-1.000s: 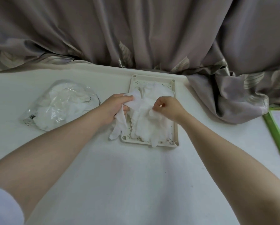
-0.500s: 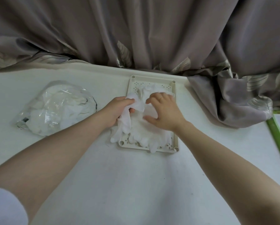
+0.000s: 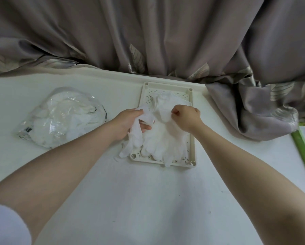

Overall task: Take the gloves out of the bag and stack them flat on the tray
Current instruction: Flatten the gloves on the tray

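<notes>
A cream perforated tray (image 3: 192, 152) lies on the white table at centre. A loose pile of white gloves (image 3: 164, 138) covers most of it, some fingers hanging over the near rim. My left hand (image 3: 128, 121) grips one white glove (image 3: 135, 138) at the tray's left edge; its fingers droop off the tray onto the table. My right hand (image 3: 186, 117) pinches the cuff edge of a glove on the pile's upper part. The clear plastic bag (image 3: 63, 117), with more white gloves inside, lies to the left of the tray.
A grey-mauve curtain (image 3: 250, 110) hangs behind the table and bunches onto it right of the tray. A green-edged board (image 3: 303, 156) lies at the far right. Bare white table stretches in front of the tray.
My right hand went from lying spread over the pile to pinching a glove edge higher up. My left hand keeps its grip on the glove at the tray's left side.
</notes>
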